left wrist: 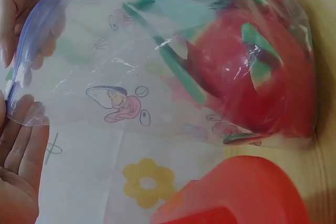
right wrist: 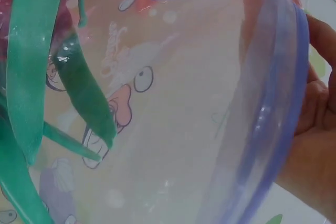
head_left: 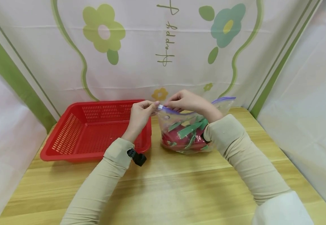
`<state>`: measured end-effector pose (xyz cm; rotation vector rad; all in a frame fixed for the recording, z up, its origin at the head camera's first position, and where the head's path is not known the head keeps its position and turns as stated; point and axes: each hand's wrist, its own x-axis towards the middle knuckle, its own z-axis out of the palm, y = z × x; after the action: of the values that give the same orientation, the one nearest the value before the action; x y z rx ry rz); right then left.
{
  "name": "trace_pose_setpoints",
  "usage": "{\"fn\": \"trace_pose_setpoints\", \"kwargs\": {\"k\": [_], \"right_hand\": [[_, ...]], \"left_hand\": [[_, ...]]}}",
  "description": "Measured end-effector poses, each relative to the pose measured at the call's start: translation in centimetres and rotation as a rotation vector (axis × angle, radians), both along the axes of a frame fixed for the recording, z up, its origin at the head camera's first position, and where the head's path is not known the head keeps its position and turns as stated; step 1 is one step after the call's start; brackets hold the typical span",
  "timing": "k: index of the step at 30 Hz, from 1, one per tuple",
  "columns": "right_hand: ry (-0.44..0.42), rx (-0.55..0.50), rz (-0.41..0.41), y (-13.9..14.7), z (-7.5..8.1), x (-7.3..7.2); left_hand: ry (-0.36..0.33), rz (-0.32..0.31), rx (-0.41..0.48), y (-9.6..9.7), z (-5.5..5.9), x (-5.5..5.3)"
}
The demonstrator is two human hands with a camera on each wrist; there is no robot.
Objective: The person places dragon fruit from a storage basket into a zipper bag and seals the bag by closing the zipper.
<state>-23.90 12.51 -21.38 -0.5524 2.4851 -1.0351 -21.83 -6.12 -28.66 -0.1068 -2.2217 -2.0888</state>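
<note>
A clear zip bag (head_left: 167, 122) with a purple zip edge and cartoon prints stands on the table. Inside it lies red dragon fruit (left wrist: 247, 72) with green scales, pressed against the plastic. My left hand (head_left: 141, 117) pinches the bag's left top corner at the white zip slider (head_left: 160, 107). Just right of it, my right hand (head_left: 189, 101) reaches over the bag, its fingers gripping the purple zip edge (right wrist: 294, 87). Part of those fingers is hidden behind the bag. The zip's far right end (head_left: 224, 98) sticks up beyond the right forearm.
A red plastic basket (head_left: 46, 156) with slotted walls stands left of the bag, with nothing in it. Under both is a wood-grain table (head_left: 163, 193). A white cloth with printed flowers (head_left: 103, 31) hangs behind, and pale sheets flank the table.
</note>
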Motion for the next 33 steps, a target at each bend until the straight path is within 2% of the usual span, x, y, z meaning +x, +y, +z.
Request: {"fn": "trace_pose_setpoints", "kwargs": {"k": [6,10,18,25,28,33], "right_hand": [[0.085,0.022,0.009,-1.0,-0.3,0.1],[0.044,-0.001,0.004,-1.0,-0.4,0.2],[0.010,-0.001,0.009,-0.6,-0.2,0.4],[0.044,0.076,0.006,0.7,0.0,0.4],[0.043,0.089,0.006,1.4,0.1,0.4],[0.055,0.070,-0.014,1.7,0.1,0.1]], "left_hand": [[0.076,0.005,-0.125,0.3,0.1,0.3],[0.106,0.015,-0.181,0.4,0.1,0.5],[0.098,0.013,-0.235,0.6,0.4,0.5],[0.092,0.039,-0.188,0.4,0.2,0.3],[0.068,0.037,-0.157,0.5,0.1,0.2],[0.025,-0.063,0.002,0.7,-0.2,-0.2]]}}
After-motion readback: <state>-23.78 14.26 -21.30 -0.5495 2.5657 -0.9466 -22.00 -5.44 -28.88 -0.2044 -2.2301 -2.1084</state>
